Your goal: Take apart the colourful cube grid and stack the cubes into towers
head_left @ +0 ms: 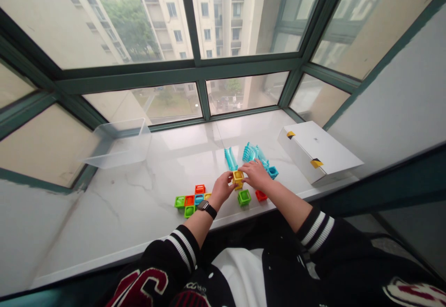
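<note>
Yellow hollow toy block (238, 179) is pinched between both hands near the front edge of a white marble sill (146, 177), fwiw. Left hand (220, 190), black smartwatch (206, 209) on the wrist, is closed up against the block's left side. Right hand (256, 175) comes in from the other side, fingers (248, 168) curled over the top, can't tell how tight tho. Green block (244, 197) and red block (261, 195) sit just beside it, teal block (272, 172) by the right hand, teal tube piece (230, 158) behind. Mixed block cluster (192, 199) lies left. Clear plastic bin (118, 144) and white box (317, 151) sit at opposite ends of the sill.
</note>
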Demonstrator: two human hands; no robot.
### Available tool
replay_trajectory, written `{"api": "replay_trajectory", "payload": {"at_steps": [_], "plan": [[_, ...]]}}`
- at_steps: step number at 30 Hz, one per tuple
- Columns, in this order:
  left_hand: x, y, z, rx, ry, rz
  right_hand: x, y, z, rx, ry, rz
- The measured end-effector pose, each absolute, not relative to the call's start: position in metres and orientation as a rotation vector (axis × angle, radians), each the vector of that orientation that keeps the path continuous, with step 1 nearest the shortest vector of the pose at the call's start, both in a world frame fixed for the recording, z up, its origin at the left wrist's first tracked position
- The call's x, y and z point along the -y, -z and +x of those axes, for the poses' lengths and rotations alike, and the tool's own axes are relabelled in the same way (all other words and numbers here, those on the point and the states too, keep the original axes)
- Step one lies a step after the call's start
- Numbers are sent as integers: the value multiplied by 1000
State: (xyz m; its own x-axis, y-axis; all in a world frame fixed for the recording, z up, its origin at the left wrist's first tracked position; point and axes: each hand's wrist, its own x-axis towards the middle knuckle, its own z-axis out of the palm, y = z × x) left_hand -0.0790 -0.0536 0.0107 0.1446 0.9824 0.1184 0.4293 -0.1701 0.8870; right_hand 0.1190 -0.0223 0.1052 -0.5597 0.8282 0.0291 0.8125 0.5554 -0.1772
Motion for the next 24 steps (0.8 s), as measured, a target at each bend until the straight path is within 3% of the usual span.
{"api": "replay_trajectory", "payload": {"at_steps": [24], "plan": [[52, -6, -76, -1468, -914, 1887, 22, -102, 117, 2661, -186, -1435]]}}
